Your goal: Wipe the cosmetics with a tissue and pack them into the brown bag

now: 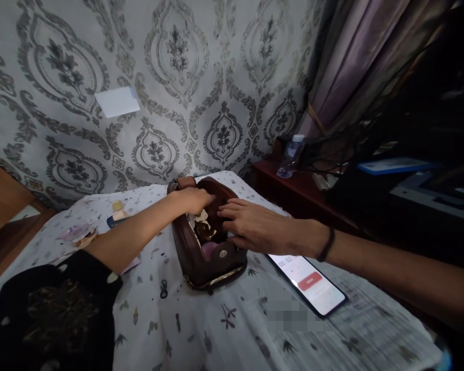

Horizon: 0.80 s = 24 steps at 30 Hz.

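A dark brown bag (185, 252) lies unzipped on the patterned white cloth, with several small items inside, among them something pink and a shiny golden-brown piece. My left hand (197, 201) reaches into its far part; the fingertips are partly hidden, and what they hold, if anything, cannot be made out. Along the bag's right side rests my right hand (251, 224), fingers stretched over the edge. Beneath the right forearm a lit phone (317, 291) shows a timer and a red button.
Left of the bag are a small bottle with a yellowish cap (118, 210) and a clear plastic packet (77, 233). A water bottle (290, 157) stands on a reddish-brown table (266, 180) at the right. The patterned wall (178, 134) rises behind the cloth (201, 330).
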Each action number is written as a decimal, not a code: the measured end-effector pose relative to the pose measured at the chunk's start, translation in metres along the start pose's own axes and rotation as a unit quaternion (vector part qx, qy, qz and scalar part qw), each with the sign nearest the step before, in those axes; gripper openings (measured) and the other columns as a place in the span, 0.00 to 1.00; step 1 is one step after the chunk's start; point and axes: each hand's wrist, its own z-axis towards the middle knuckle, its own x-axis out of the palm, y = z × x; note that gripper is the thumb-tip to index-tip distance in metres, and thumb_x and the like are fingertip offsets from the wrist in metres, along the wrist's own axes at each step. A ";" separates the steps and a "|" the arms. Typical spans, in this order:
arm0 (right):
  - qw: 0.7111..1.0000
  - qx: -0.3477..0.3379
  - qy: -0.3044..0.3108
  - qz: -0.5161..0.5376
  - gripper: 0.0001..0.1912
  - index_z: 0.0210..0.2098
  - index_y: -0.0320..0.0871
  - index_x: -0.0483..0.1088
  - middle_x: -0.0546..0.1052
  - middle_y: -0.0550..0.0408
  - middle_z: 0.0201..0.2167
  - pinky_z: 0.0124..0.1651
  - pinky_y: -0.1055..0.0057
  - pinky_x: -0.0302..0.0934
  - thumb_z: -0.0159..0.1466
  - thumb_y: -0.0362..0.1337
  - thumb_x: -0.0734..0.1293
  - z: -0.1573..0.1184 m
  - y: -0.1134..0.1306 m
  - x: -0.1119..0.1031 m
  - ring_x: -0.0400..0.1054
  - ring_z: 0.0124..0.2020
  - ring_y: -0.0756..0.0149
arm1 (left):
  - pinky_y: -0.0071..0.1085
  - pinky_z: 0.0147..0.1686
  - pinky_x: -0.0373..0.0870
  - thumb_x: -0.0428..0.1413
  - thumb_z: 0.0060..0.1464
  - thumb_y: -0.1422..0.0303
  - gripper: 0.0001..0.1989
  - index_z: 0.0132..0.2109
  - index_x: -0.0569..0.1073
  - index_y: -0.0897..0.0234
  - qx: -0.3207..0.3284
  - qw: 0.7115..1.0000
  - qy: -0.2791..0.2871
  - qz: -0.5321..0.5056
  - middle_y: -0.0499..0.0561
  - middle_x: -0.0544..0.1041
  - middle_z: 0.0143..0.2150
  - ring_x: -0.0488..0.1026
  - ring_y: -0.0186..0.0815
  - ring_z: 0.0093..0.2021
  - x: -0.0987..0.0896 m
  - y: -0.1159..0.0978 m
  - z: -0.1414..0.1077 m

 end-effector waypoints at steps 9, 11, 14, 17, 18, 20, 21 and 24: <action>1.000 -0.027 -0.008 0.002 0.09 0.41 0.39 0.76 0.76 0.43 0.47 0.57 0.54 0.58 0.63 0.32 0.66 0.005 -0.001 0.002 0.68 0.51 0.54 | 0.29 0.36 0.66 0.51 0.63 0.71 0.06 0.45 0.71 0.63 -0.023 0.867 -0.469 -0.170 0.50 0.77 0.37 0.74 0.36 0.36 -0.004 -0.008 -0.070; 0.999 -0.032 -0.002 0.002 0.09 0.42 0.39 0.76 0.75 0.43 0.48 0.57 0.54 0.57 0.63 0.32 0.65 0.006 -0.001 0.001 0.68 0.51 0.54 | 0.28 0.35 0.66 0.51 0.63 0.70 0.06 0.42 0.72 0.63 -0.024 0.836 -0.515 -0.189 0.49 0.77 0.36 0.74 0.34 0.35 0.005 -0.014 -0.086; 1.000 -0.027 0.009 -0.006 0.09 0.41 0.38 0.76 0.75 0.42 0.47 0.58 0.54 0.57 0.64 0.33 0.65 0.006 0.000 0.001 0.68 0.51 0.53 | 0.26 0.34 0.66 0.52 0.62 0.70 0.05 0.40 0.73 0.63 -0.046 0.806 -0.550 -0.215 0.47 0.77 0.36 0.74 0.32 0.34 0.021 -0.022 -0.108; 1.000 -0.021 0.009 -0.010 0.09 0.40 0.38 0.76 0.75 0.42 0.48 0.57 0.54 0.58 0.64 0.33 0.65 0.006 0.000 0.000 0.68 0.50 0.54 | 0.24 0.33 0.67 0.52 0.62 0.69 0.06 0.40 0.73 0.62 -0.085 0.784 -0.564 -0.245 0.46 0.78 0.35 0.73 0.30 0.32 0.043 -0.032 -0.130; 1.000 -0.022 0.009 -0.008 0.09 0.40 0.39 0.76 0.75 0.42 0.48 0.56 0.55 0.59 0.64 0.33 0.65 0.006 0.000 -0.001 0.68 0.50 0.54 | 0.24 0.32 0.68 0.52 0.62 0.69 0.05 0.40 0.73 0.62 -0.098 0.781 -0.561 -0.257 0.45 0.78 0.34 0.73 0.29 0.30 0.053 -0.036 -0.137; 1.000 -0.027 0.015 -0.002 0.08 0.38 0.39 0.76 0.75 0.42 0.48 0.56 0.55 0.59 0.63 0.32 0.65 0.006 0.000 -0.002 0.69 0.49 0.54 | 0.23 0.28 0.67 0.52 0.62 0.69 0.05 0.40 0.73 0.61 -0.107 0.782 -0.548 -0.276 0.45 0.77 0.31 0.72 0.28 0.26 0.075 -0.045 -0.149; 0.999 -0.029 0.020 0.000 0.07 0.37 0.40 0.77 0.75 0.43 0.47 0.56 0.56 0.60 0.63 0.32 0.65 0.005 -0.001 -0.003 0.69 0.49 0.55 | 0.22 0.26 0.67 0.52 0.62 0.69 0.05 0.40 0.73 0.61 -0.100 0.790 -0.534 -0.286 0.45 0.78 0.31 0.73 0.28 0.26 0.087 -0.049 -0.154; 0.999 -0.029 0.023 0.004 0.06 0.34 0.41 0.77 0.75 0.45 0.47 0.55 0.57 0.60 0.62 0.32 0.66 0.006 -0.002 -0.006 0.69 0.49 0.56 | 0.20 0.27 0.70 0.51 0.63 0.70 0.05 0.40 0.72 0.61 -0.069 0.800 -0.510 -0.308 0.45 0.78 0.30 0.75 0.28 0.27 0.127 -0.061 -0.163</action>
